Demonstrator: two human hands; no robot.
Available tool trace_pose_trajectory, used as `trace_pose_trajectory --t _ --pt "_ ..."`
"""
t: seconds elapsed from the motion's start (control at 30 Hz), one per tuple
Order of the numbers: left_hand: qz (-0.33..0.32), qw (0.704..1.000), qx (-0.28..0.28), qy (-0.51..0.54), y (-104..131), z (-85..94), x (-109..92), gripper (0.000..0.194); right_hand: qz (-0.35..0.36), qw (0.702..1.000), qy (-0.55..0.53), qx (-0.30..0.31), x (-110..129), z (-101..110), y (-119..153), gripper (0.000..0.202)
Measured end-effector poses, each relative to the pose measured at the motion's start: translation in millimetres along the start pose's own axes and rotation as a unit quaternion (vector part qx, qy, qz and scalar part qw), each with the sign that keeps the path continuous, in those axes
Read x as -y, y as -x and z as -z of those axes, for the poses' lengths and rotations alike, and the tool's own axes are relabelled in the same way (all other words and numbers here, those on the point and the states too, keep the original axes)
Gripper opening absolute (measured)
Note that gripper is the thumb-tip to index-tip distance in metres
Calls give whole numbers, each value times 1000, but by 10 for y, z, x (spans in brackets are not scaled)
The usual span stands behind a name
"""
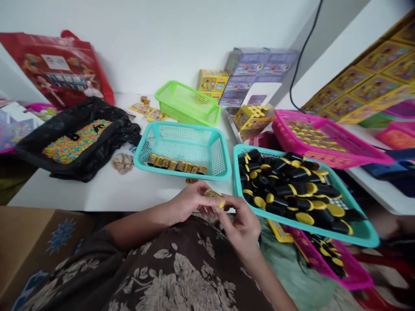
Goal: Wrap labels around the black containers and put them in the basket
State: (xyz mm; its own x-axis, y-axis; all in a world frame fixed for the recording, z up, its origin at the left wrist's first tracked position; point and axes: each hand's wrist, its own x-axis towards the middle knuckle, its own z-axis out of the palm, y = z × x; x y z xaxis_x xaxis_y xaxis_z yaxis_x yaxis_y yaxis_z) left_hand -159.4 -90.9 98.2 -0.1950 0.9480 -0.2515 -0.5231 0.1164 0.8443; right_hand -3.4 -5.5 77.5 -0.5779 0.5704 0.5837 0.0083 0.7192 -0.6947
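Close to my body, my left hand (191,202) and my right hand (241,222) both grip one small canister (214,195) with a yellow lid and a yellow printed label. My left fingers wrap its body, while my right fingertips pinch around the lid end. Just beyond the hands stands a turquoise basket (183,175), where several labelled canisters (177,165) lie in a row along the near side. To the right, a second turquoise basket (324,231) is heaped with plain black canisters (285,177) that have yellow lids.
Left, a black plastic-lined tub (29,144) holds colourful beads (74,142); a red bag (61,69) stands behind it. A green basket (184,108) and yellow label sheets (155,114) lie farther back. Pink baskets (337,157) and stacked boxes (249,62) occupy the right and back.
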Motion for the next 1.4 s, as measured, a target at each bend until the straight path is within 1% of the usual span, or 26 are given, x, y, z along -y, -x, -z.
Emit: trace_pose_trajectory --t 0.07,0.13,0.17,0.23,0.27,0.3,0.37,0.4,0.47,0.5,0.53,0.6,0.63,0.7,0.8,0.87,0.93,1.07,1.13,1.2,1.23,1.27,1.3,1.33,1.37,1.4 --pt "-59 993 19 -99 44 19 -82 40 -58 997 -54 22 0 8 -22 20" --pt "-133 970 33 -199 80 34 -165 35 -113 985 -121 51 6 -13 -43 19" --pt "-155 957 43 -239 91 41 -206 30 -136 977 -152 58 12 -36 -54 18" --pt "-165 940 58 -293 96 70 -297 23 -165 964 -203 50 28 -90 -77 22" --pt "-168 935 53 -309 86 98 -354 24 -169 960 -220 35 34 -112 -89 26" --pt "-173 929 40 -326 68 141 -424 27 -168 959 -229 18 39 -123 -100 31" --pt "-202 906 -18 -372 -1 283 -611 37 -164 962 -218 -12 41 -109 -109 34" --pt "-220 884 -58 -407 -50 383 -725 41 -167 965 -200 -18 40 -87 -104 31" --pt "-232 815 -162 -506 -169 627 -970 41 -175 972 -156 -12 36 -33 -74 22" --pt "-214 773 -212 -558 -232 760 -1089 36 -173 975 -137 -3 35 -12 -52 18" --pt "-177 734 -243 -609 -295 892 -1195 29 -166 979 -120 8 36 0 -28 16" --pt "-100 670 -275 -683 -406 1127 -1354 25 -135 985 -99 40 38 -7 17 12" --pt "-63 648 -278 -707 -454 1222 -1403 26 -116 987 -92 57 36 -24 34 11" --pt "5 612 -264 -745 -531 1360 -1447 32 -84 990 -81 82 20 -72 56 10" --pt "97 554 -203 -801 -615 1465 -1425 39 -82 990 -52 99 -55 -142 71 12" --pt "134 516 -171 -829 -663 1503 -1392 44 -98 989 -29 108 -140 -178 84 14" --pt "140 495 -161 -842 -709 1540 -1372 51 -106 988 -7 110 -240 -213 103 16" --pt "123 485 -166 -850 -736 1547 -1397 54 -120 985 58 111 -432 -307 122 18" --pt "85 484 -193 -849 -655 1431 -1397 50 -147 980 87 104 -511 -359 106 19" --pt "-1 502 -229 -834 -489 1207 -1313 41 -179 975 91 92 -583 -404 81 20" --pt "-70 526 -239 -813 -381 1067 -1221 37 -194 974 82 87 -616 -422 70 21" --pt "-128 567 -233 -780 -268 920 -1093 36 -208 972 70 82 -648 -435 62 22" --pt "-168 617 -206 -741 -160 779 -932 37 -219 971 55 76 -675 -445 58 22" --pt "-190 667 -167 -701 -69 655 -747 38 -226 971 42 71 -698 -451 59 22" --pt "-193 706 -121 -671 -3 555 -549 37 -228 971 31 65 -716 -455 63 22" --pt "-185 727 -98 -654 30 485 -352 34 -223 972 24 64 -726 -456 70 23"
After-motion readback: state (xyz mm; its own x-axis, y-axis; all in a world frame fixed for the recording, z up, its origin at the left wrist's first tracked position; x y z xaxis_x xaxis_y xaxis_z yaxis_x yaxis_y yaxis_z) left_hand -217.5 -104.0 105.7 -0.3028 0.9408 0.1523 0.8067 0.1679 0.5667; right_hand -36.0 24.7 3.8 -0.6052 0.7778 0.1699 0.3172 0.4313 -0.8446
